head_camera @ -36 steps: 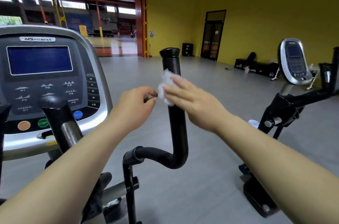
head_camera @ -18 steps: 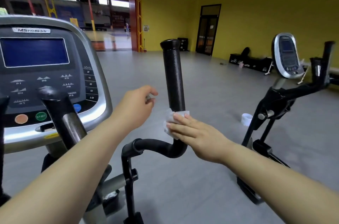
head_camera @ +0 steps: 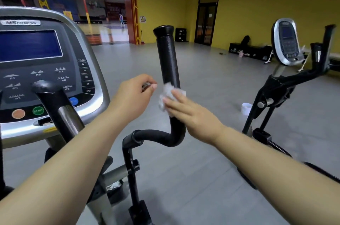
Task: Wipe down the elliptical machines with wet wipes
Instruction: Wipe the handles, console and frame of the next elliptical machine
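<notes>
As right hand (head_camera: pixel 191 114) presses wipe (head_camera: pixel 168 92), open floor (head_camera: pixel 211 84)

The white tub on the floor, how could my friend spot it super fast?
Find the second elliptical on the right. Just left of its black frame, the white tub stands on the grey floor. It is the only small, round, white thing there.

The left grip (head_camera: pixel 134 94) pinches a small object (head_camera: pixel 147 84), mostly hidden and too small to name. Flat fingers of the right grip (head_camera: pixel 191 114) cover part of the wipe (head_camera: pixel 168 90). The picture's left edge cuts off the console (head_camera: pixel 55 70), and its brand label is blurred.
</notes>
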A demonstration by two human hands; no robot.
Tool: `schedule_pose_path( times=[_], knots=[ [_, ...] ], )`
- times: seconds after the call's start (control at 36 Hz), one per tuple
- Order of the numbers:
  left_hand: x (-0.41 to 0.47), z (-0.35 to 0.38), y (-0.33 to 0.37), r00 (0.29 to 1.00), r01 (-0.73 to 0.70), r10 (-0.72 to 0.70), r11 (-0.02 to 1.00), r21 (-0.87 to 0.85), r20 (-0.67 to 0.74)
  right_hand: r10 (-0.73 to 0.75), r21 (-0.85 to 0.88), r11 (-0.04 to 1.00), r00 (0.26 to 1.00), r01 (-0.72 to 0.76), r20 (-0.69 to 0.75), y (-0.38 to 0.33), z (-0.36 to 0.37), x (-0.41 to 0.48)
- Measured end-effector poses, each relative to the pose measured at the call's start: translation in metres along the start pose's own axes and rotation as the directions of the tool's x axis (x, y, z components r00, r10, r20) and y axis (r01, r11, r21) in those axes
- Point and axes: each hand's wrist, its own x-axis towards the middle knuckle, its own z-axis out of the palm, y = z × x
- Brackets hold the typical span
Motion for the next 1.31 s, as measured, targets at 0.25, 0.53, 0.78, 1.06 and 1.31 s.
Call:
schedule_pose_path(
  times=[0.25,0.53,0.78,1.06,1.31],
  knots=[
    [-0.01,0.012,0.006,0.999,0.009,-0.008,1.0,-0.019,0.053,0.086,0.025,0.996,0.996,-0.086,-0.022,-0.021,0.029,-0.057],
    [-0.005,0.012,0.017,0.999,-0.018,0.018,1.0,-0.016,0.029,0.766,0.675,0.434,0.639,-0.597,0.072,-0.052,0.027,-0.021],
    [0.001,0.017,0.022,1.0,0.02,-0.021,0.998,-0.054,-0.021,0.746,0.686,0.437,0.661,-0.581,0.084,-0.013,-0.007,0.038],
    [0.008,0.018,0.021,0.999,0.044,-0.048,0.991,-0.125,-0.026,0.728,0.584,0.389,0.626,-0.713,0.279,-0.032,0.014,-0.024],
    [0.013,0.014,0.022,0.998,0.059,-0.059,0.987,-0.15,0.005,0.731,0.656,0.433,0.667,-0.618,0.146,-0.006,-0.02,0.041]
  ],
)
